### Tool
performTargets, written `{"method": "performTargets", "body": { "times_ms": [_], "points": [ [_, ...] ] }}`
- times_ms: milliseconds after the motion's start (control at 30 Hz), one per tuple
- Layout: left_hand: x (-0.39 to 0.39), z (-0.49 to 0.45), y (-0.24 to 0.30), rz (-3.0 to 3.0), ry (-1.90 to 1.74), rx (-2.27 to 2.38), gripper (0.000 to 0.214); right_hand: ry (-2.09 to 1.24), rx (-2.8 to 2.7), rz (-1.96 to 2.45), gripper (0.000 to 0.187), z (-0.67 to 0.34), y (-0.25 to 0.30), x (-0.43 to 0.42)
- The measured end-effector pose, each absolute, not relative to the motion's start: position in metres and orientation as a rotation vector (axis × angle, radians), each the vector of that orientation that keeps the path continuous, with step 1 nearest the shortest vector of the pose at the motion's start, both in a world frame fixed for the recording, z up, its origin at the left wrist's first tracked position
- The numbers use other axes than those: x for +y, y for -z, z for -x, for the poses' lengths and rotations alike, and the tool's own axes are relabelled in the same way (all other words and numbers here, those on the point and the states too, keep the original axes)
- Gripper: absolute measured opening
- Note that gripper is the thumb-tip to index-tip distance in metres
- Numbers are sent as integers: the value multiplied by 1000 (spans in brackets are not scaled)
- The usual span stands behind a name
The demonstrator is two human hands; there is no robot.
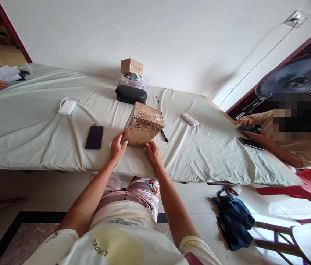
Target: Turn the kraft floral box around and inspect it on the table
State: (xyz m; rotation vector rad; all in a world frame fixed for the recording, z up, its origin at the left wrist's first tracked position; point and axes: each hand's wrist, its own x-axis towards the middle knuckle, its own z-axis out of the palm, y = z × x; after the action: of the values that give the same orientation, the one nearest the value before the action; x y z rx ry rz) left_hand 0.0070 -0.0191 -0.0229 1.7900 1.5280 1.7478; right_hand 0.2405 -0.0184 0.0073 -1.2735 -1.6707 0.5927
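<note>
A brown cardboard box point(143, 127) with dark line drawings and small white print stands tilted on the cloth in front of me. My left hand point(118, 148) grips its lower left corner, the thumb on the near face. At the lower right corner, my right hand point(153, 152) pinches the near edge with thumb and fingers. A black pen point(165, 136) lies just right of the box, partly hidden behind it. To the left of my left hand rests a dark phone point(94, 137).
A pale green cloth point(42, 140) covers the table. Behind the box are a black zip case point(131, 94), a plastic tub point(133, 81) and a small carton point(132, 66). White strapped devices point(67, 107) lie on both sides. People sit at both ends; a fan point(296, 79) stands right.
</note>
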Motion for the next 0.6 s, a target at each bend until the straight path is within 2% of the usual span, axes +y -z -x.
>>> {"method": "performTargets", "body": {
  "times_ms": [300,467,600],
  "points": [
    [-30,-8,3,-1862,-1940,1531,44,-631,-1763,1182,49,-241,-9,-19],
    [-31,-10,2,-1898,-1920,1544,57,-530,-1892,1121,54,-238,-10,-17],
    [-29,-12,6,-1905,-1877,1490,49,-494,-1791,1176,52,-237,-11,-18]
  ]
}}
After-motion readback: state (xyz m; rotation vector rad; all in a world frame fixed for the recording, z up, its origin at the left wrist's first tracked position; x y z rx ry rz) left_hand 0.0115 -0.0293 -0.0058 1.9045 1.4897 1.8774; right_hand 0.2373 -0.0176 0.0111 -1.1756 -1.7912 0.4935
